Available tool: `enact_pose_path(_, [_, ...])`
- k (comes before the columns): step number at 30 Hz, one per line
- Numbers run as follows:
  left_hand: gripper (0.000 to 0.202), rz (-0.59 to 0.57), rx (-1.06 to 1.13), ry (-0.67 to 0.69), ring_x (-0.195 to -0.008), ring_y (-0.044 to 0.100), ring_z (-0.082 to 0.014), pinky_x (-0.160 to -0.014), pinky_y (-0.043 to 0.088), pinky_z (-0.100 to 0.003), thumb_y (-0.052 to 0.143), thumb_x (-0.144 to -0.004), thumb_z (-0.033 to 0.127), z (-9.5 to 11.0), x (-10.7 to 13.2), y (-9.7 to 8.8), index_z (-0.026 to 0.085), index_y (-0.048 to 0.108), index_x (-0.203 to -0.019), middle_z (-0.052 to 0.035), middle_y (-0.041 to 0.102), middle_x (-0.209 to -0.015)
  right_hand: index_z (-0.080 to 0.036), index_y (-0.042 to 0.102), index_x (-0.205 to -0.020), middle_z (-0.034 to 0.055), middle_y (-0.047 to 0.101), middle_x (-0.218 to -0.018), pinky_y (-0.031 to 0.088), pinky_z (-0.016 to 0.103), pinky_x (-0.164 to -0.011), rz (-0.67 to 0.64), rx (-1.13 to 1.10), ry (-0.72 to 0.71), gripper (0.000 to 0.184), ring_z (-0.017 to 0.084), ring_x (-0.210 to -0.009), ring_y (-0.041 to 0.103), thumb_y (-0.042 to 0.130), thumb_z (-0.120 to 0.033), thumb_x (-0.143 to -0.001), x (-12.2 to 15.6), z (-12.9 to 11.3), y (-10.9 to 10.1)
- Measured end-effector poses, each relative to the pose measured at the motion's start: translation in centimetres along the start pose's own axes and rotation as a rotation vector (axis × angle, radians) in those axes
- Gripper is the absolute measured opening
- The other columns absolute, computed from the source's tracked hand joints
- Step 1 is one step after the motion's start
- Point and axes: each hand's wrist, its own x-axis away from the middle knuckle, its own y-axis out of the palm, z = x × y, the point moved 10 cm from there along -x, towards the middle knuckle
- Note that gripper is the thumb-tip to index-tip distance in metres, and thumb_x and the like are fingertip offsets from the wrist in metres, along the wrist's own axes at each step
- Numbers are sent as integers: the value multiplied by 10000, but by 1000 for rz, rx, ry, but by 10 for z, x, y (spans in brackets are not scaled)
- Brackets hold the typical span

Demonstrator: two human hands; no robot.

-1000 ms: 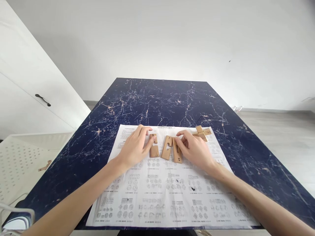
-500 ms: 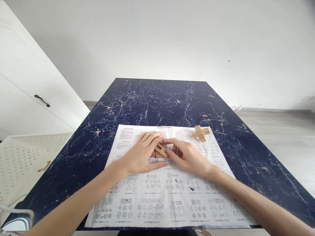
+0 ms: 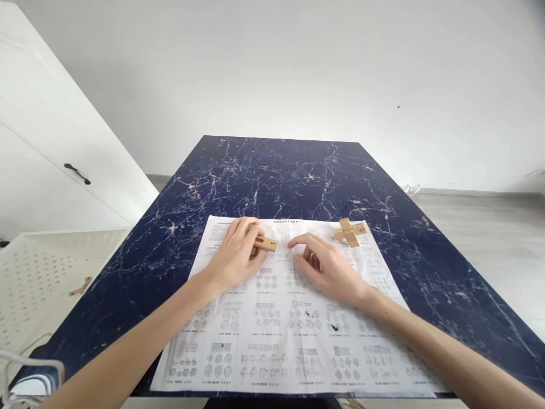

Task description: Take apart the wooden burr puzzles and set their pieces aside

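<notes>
A large printed instruction sheet (image 3: 293, 335) lies on the dark blue marble table (image 3: 272, 170). On it, at 12 o'clock from the sheet's middle, the left hand (image 3: 236, 255) grips a pale wooden block (image 3: 267, 244) marked "2", fingers closed around its left end. The right hand (image 3: 326, 267) rests empty at 3 o'clock of the block, fingers loosely spread. A wooden cross piece (image 3: 349, 232) lies farther, at 2 o'clock.

A "2" on the wooden block (image 3: 266, 244); sheet (image 3: 289, 318) print unreadable.

Both hands (image 3: 238, 255) (image 3: 326, 267) low, fingers curled
</notes>
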Motion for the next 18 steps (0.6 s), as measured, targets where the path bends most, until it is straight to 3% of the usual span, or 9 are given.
enact_pose_path(4, [134, 63, -43, 29, -1470, 433, -373, -1208, 455, -658, 508, -1015, 146, 1, 1, -6, 225, 572, -1103, -136, 523, -1408, -210, 659, -1175, 39, 664, -911, 478, 310, -588, -6, 10, -21, 204, 132, -588, 523, 513, -226, -1033, 0, -1, 1])
enact_pose_path(7, [357, 48, -71, 42, -1600, 261, -400, -1261, 370, -731, 458, -1029, 74, 5, 2, -5, 271, 636, -1267, -115, 403, -1580, -211, 657, -1163, 44, 673, -931, 476, 312, -595, -7, 16, -35, 197, 133, -600, 536, 510, -219, -1032, 0, -2, 1])
enact_pose_path(10, [581, -6, -61, 68, -1641, 180, -418, -1277, 306, -781, 467, -981, 11, 10, 4, 1, 354, 605, -1429, -84, 293, -1682, -208, 655, -1162, 44, 679, -936, 479, 318, -604, -11, 13, -31, 199, 129, -593, 530, 503, -215, -1034, 0, -2, 1])
enact_pose_path(13, [603, -23, -33, 76, -1650, 188, -404, -1300, 261, -781, 458, -1004, 36, 12, 4, 2, 370, 545, -1498, -83, 301, -1689, -213, 653, -1158, 44, 688, -935, 486, 323, -607, -16, 11, -21, 196, 133, -592, 534, 501, -211, -1034, 0, -2, 1])
enact_pose_path(18, [487, 15, 38, 40, -1615, 319, -344, -1335, 265, -708, 399, -1074, 126, 13, 2, -4, 301, 489, -1520, -113, 435, -1630, -225, 644, -1156, 44, 701, -951, 495, 324, -611, -19, 6, -22, 191, 142, -609, 564, 505, -196, -1028, 0, -2, 1])
